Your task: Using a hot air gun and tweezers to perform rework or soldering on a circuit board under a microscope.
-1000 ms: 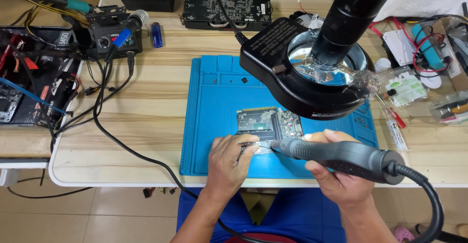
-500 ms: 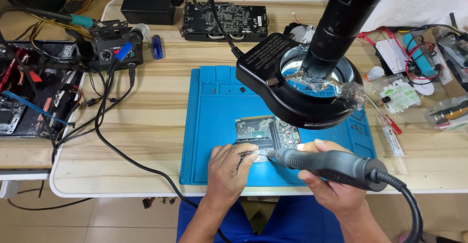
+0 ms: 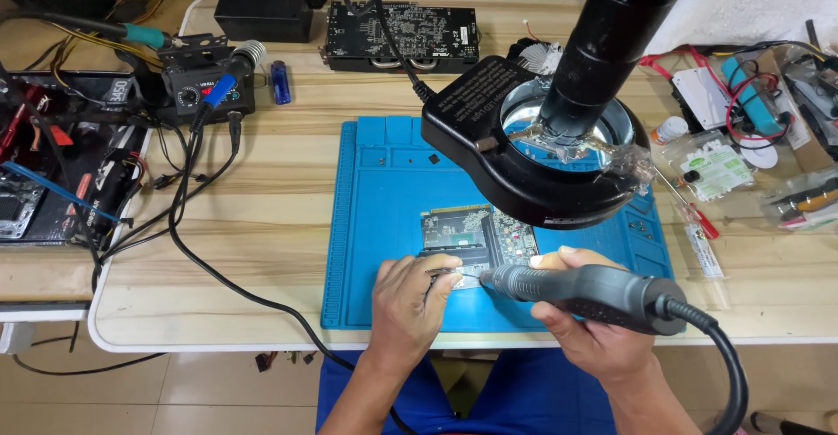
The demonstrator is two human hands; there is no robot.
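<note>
Both hands down on the circuit board, tool tip right at its near edge.

The right hand [image 3: 587, 335] has its fingers wrapped fully round a grey handpiece [image 3: 583, 292], a thick black cable trailing off its back end, the slim tip meeting the green circuit board [image 3: 476, 232]. The left hand [image 3: 408, 302] presses at the board's near-left corner, fingers curled close on what looks like thin tweezers [image 3: 441, 274], though that is too small to be sure. The board lies on the blue mat [image 3: 375, 252] mid-worktop [image 3: 262, 226], partly under the black ring-light microscope head [image 3: 532, 151]. A soldering station [image 3: 208, 86] sits far left.
</note>
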